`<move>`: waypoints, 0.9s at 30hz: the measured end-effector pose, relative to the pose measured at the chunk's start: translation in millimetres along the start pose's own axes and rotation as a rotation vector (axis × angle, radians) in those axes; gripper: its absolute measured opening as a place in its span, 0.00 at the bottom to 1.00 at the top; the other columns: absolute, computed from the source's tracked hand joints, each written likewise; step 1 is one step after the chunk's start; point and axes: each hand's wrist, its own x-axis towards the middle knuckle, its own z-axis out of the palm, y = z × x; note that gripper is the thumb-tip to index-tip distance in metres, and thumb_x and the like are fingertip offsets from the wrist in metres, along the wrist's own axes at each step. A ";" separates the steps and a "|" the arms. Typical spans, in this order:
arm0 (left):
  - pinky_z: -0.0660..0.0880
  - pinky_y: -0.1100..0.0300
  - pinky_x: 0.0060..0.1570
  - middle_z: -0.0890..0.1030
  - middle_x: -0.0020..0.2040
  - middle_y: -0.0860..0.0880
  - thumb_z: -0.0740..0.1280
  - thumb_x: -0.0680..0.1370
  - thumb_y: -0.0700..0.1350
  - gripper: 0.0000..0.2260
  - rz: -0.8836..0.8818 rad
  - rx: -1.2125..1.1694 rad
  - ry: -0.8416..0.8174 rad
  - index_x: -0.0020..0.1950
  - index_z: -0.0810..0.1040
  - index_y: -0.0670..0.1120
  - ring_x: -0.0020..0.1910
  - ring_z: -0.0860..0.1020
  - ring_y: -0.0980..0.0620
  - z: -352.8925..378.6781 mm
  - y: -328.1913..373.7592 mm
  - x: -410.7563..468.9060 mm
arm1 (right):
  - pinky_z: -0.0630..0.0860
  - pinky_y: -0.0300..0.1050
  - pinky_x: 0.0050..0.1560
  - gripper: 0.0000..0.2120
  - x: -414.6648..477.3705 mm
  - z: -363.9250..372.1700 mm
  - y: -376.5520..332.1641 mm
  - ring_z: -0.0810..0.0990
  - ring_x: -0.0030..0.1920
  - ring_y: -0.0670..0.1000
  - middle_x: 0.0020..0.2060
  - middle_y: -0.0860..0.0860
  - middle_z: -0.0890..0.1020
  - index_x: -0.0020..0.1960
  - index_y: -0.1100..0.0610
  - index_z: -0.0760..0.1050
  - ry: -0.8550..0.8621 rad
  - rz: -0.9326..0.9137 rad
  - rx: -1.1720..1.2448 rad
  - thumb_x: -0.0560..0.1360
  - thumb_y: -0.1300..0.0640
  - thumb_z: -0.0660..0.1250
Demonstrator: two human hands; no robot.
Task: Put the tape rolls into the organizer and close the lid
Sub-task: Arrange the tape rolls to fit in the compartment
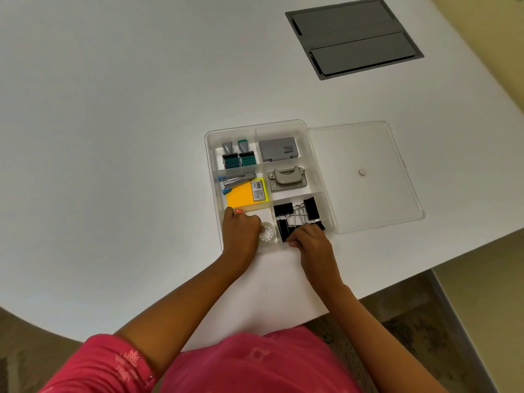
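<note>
A clear plastic organizer point(208, 143) with several compartments sits on the white table. Its near-left compartment holds a clear tape roll point(268, 233) with a white core. My left hand point(241, 231) is curled in that compartment, its fingers touching the roll's left side; a small red item point(239, 211) peeks out just beyond it. My right hand point(307, 236) grips the organizer's near edge by the binder-clip compartment. The clear lid point(368, 199) lies flat on the table to the right of the organizer, with a small white knob point(362, 172) in its middle.
Other compartments hold two stamps point(238, 156), a grey box point(279, 149), a stapler point(236, 180), yellow sticky notes point(243, 198), a hole punch point(287, 180) and black binder clips point(300, 215). A grey cable hatch point(354, 38) is set into the far table. The table edge runs close on the right.
</note>
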 end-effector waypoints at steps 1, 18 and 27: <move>0.64 0.53 0.59 0.83 0.45 0.43 0.61 0.79 0.50 0.14 0.007 0.004 -0.002 0.52 0.80 0.43 0.48 0.76 0.45 -0.9 -0.5 -0.6 | 0.71 0.39 0.39 0.06 -0.1 -0.5 -0.4 0.79 0.40 0.56 0.37 0.58 0.81 0.40 0.64 0.80 -0.003 -0.003 0.000 0.69 0.73 0.70; 0.79 0.54 0.50 0.83 0.52 0.44 0.67 0.76 0.45 0.08 -0.708 -1.199 0.227 0.54 0.79 0.47 0.43 0.82 0.50 -19.7 -58.7 -61.4 | 0.65 0.29 0.53 0.13 0.4 10.9 -55.1 0.78 0.49 0.56 0.46 0.59 0.81 0.50 0.63 0.79 0.050 -0.008 0.102 0.68 0.74 0.71; 0.76 0.66 0.32 0.79 0.36 0.51 0.70 0.74 0.41 0.02 -0.781 -1.298 0.088 0.42 0.79 0.47 0.34 0.78 0.56 -13.3 -53.4 -47.3 | 0.73 0.48 0.54 0.13 43.9 44.9 -80.4 0.72 0.60 0.57 0.56 0.60 0.79 0.59 0.63 0.76 -0.242 0.039 -0.204 0.75 0.69 0.64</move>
